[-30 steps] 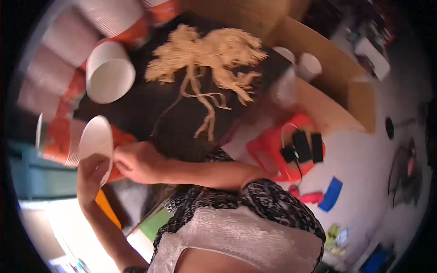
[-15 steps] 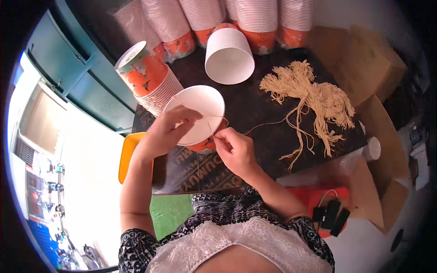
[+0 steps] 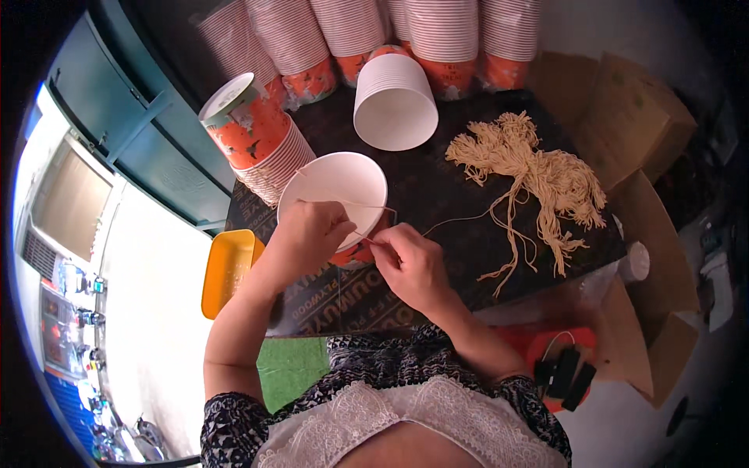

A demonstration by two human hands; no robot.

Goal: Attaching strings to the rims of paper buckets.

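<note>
A paper bucket (image 3: 351, 175), white inside with an orange printed outside, stands at the table's near left with its mouth facing up toward me. My left hand (image 3: 312, 234) reaches over its near rim, fingers pinched on a thin beige string. At the bucket's right rim, my right hand (image 3: 409, 261) pinches the same string close to the left fingertips. Part of the string crosses the bucket's mouth and passes over the far left rim. From the bucket's right side, a strand (image 3: 464, 219) runs toward a bundle of beige strings (image 3: 538, 171). The fingers partly hide the string's end.
Nested buckets (image 3: 261, 144) lean at the left, beside a yellow tray (image 3: 228, 273). Another white bucket stack (image 3: 396, 109) lies with its mouth toward me. Wrapped stacks (image 3: 445, 39) line the back of the dark table (image 3: 468, 257). Cardboard boxes (image 3: 640, 117) stand at the right.
My left hand has moved slightly right and closed its fingers near my right fingertips. The right hand stays pinched by the rim. The whole view has shifted slightly.
</note>
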